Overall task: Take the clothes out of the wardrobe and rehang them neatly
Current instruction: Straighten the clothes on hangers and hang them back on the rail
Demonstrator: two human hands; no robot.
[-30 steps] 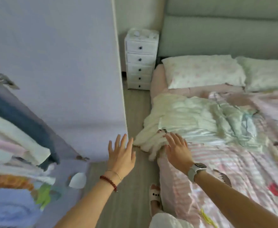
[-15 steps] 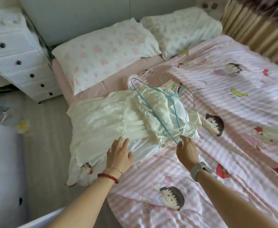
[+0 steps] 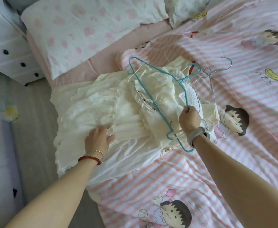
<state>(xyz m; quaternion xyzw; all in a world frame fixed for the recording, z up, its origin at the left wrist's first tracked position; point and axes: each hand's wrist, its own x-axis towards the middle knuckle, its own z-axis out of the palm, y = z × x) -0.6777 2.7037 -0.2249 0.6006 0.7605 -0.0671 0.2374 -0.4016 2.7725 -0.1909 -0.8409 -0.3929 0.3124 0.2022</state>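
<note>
A pile of cream-white clothes (image 3: 102, 106) lies on the bed, near its left edge. On top of the pile rests a blue wire hanger (image 3: 149, 94), and silver wire hangers (image 3: 212, 78) lie to its right. My right hand (image 3: 189, 118) pinches the blue hanger's wire between its fingers. My left hand (image 3: 98, 139) lies on the lower left part of the clothes, fingers hidden in the fabric.
The bed's pink striped cartoon quilt (image 3: 217, 162) fills the right side. Two pillows (image 3: 79, 30) lie at the head. A white drawer chest (image 3: 6, 46) stands at the top left beside a strip of floor (image 3: 33, 129).
The view swung from the wardrobe to the bed and drew closer. My right hand moved up and took hold of the blue hanger. My left hand pressed into the clothes.
</note>
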